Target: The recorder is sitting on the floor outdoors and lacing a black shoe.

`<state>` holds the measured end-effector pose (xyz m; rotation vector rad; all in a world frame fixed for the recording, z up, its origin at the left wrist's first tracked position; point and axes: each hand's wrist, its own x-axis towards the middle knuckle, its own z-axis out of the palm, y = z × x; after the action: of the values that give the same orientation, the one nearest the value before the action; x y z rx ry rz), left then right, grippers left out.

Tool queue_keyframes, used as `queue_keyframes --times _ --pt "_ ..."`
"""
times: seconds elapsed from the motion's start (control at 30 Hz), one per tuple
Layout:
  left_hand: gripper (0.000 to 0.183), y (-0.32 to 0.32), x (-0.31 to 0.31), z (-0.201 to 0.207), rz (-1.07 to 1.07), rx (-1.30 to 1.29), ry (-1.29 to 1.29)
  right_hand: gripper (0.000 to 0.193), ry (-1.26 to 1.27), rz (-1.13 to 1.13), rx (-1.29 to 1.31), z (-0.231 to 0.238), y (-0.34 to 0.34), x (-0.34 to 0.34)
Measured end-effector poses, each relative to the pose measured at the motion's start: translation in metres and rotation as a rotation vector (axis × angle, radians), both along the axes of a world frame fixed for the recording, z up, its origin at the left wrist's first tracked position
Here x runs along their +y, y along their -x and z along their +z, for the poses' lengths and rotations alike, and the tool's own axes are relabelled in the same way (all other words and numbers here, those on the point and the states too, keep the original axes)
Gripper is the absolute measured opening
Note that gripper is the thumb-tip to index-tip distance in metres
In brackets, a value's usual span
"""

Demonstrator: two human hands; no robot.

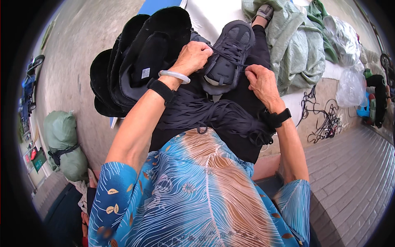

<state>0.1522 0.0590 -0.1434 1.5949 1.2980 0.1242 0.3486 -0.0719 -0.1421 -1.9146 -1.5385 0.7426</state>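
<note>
A dark grey sneaker (225, 66) rests between my thighs, its toe pointing away from me. Dark lace runs through its eyelets, and one end stretches out to each side. At the shoe's left, my left hand (193, 57) pinches one lace end, fingers closed. My right hand (263, 84) is closed on the other end at the right. Across my lap lies a thick bundle of dark shoelaces (218, 113). Just left of the shoe stands a stack of black, fuzzy-lined shoe pieces (144, 61), partly behind my left forearm.
A pale green woven sack (294, 49) lies at the right, with clear plastic bags (349, 88) beyond it. Tangled dark cords (325, 119) lie on the floor. A tied green sack (61, 142) stands at the left. Another person's foot (264, 12) shows at the top.
</note>
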Motion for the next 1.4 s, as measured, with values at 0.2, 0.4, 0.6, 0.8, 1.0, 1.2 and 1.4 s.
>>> queue_keyframes --times 0.2,0.4,0.6,0.8,1.0,1.2,1.4 --pt "0.024 -0.004 0.002 -0.007 -0.136 0.059 -0.225 0.017 0.224 -0.143 0.222 0.009 -0.002 0.004" --pt "0.025 -0.007 0.001 -0.010 0.050 -0.029 0.010 0.019 0.027 -0.146 -0.016 -0.002 -0.001 0.020" --pt "0.025 -0.005 -0.005 -0.014 -0.231 0.084 -0.577 0.020 -0.004 -0.115 0.086 -0.007 0.000 0.010" --pt "0.026 -0.004 -0.004 -0.010 0.011 -0.067 -0.126 0.020 0.094 -0.114 0.104 -0.004 0.005 0.020" --pt "0.021 -0.010 -0.007 -0.012 -0.237 -0.013 -0.720 0.018 0.018 0.026 0.016 -0.006 0.000 0.029" --pt "0.023 -0.004 -0.004 -0.006 -0.075 -0.054 -0.348 0.020 -0.144 -0.113 -0.229 -0.008 0.008 0.011" --pt "0.023 -0.013 -0.007 -0.006 -0.147 0.016 -0.553 0.033 -0.077 0.037 -0.479 0.004 0.033 -0.005"
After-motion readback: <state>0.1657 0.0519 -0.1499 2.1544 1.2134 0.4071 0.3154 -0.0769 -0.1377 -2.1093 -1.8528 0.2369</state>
